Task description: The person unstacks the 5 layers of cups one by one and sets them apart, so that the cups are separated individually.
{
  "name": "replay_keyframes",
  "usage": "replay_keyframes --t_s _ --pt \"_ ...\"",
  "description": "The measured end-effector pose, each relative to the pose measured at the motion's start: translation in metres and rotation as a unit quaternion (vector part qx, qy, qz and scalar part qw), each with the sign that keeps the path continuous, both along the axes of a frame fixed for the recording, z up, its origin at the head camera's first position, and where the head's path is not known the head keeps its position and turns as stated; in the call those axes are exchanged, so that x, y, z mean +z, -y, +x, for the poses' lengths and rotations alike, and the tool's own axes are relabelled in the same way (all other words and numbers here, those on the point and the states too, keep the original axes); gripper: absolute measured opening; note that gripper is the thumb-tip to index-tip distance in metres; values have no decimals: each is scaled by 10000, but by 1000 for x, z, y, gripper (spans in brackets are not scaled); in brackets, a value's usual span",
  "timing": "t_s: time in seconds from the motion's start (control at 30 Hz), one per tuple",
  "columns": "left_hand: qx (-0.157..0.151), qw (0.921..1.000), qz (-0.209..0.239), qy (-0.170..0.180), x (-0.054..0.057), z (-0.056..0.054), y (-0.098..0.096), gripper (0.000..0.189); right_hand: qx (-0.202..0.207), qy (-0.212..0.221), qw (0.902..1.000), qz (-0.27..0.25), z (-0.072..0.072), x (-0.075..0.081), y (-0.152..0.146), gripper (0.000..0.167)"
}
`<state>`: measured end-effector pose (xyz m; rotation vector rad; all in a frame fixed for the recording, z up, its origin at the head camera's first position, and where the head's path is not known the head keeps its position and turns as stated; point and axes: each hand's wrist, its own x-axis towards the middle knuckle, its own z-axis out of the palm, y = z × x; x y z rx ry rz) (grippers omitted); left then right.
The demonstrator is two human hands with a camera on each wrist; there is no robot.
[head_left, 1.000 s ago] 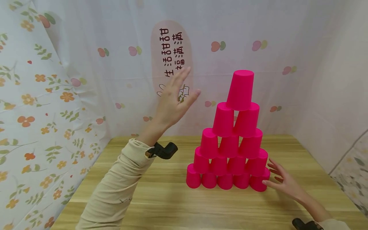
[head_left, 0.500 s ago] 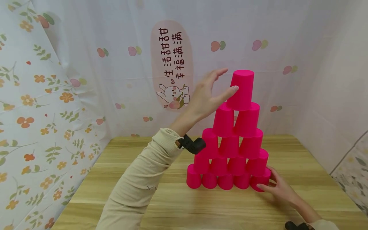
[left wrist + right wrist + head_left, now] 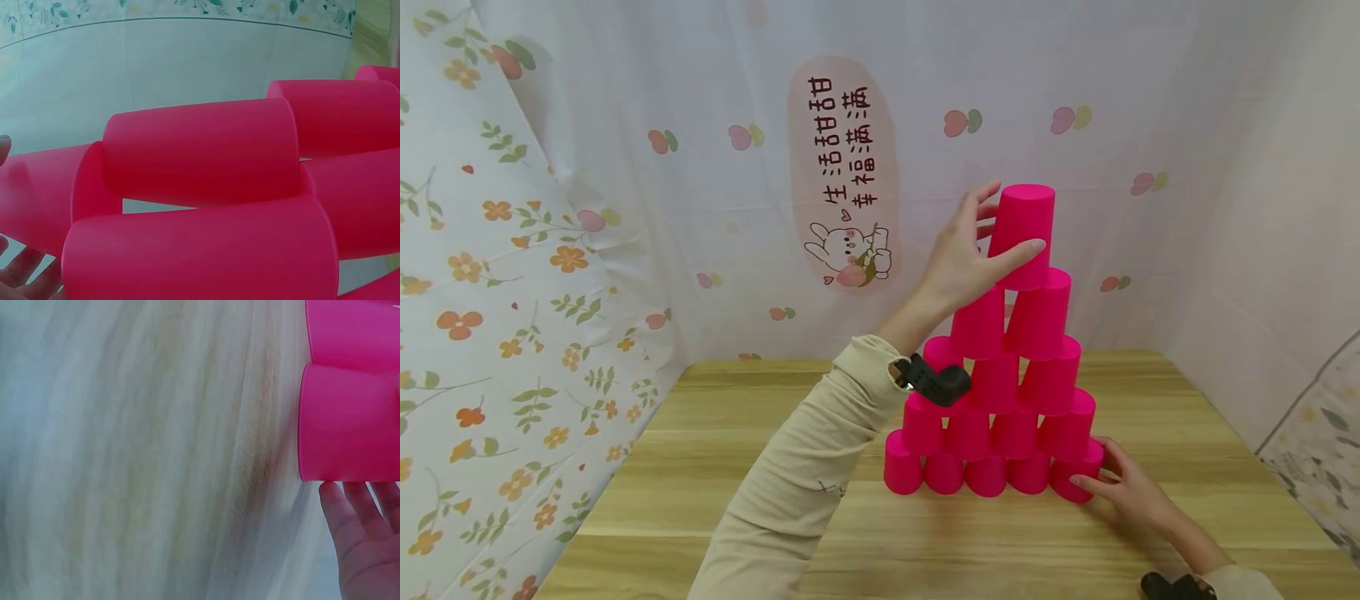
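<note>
Bright pink upside-down cups stand stacked as a pyramid on the wooden table [image 3: 760, 467]. At its peak is a single cup [image 3: 1028, 218]; my left hand [image 3: 961, 258] holds it, thumb across the front and fingers curling round the far left side. The left wrist view has that top cup [image 3: 37, 187] at the left edge, with fingers [image 3: 22, 269] below it. Low at the right, my right hand [image 3: 1133, 493] grips the end cup [image 3: 1081, 461] of the bottom row between thumb and fingers. From the right wrist, fingertips [image 3: 331, 490] meet that cup's side.
Between top and bottom come several middle rows, including a cup [image 3: 1043, 325] directly under the peak. A white printed curtain [image 3: 700, 208] hangs behind the table, and a flowered cloth [image 3: 497, 333] hangs at the left. My left wrist camera [image 3: 936, 382] overlaps the pyramid's left side.
My left hand has moved right from beside the pyramid to the top cup and closed round it. My right hand has come in from the right onto the end bottom cup. The pyramid stands unchanged.
</note>
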<state>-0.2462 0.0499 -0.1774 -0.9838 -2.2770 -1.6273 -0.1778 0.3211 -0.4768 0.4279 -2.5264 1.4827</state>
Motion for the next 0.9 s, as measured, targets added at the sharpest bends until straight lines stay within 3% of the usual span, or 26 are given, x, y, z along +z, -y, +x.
replay_keyframes --t_s 0.3,0.6,0.9 --pt "86 10000 -10 -4 -6 -1 -5 72 189 24 9997 162 -2 1 -3 45" --pt "156 9997 95 -131 -7 -4 -8 70 221 -237 9992 244 -5 2 -2 43" --pt "280 9979 402 -434 1 -2 12 68 187 -212 9987 415 -4 4 -5 43"
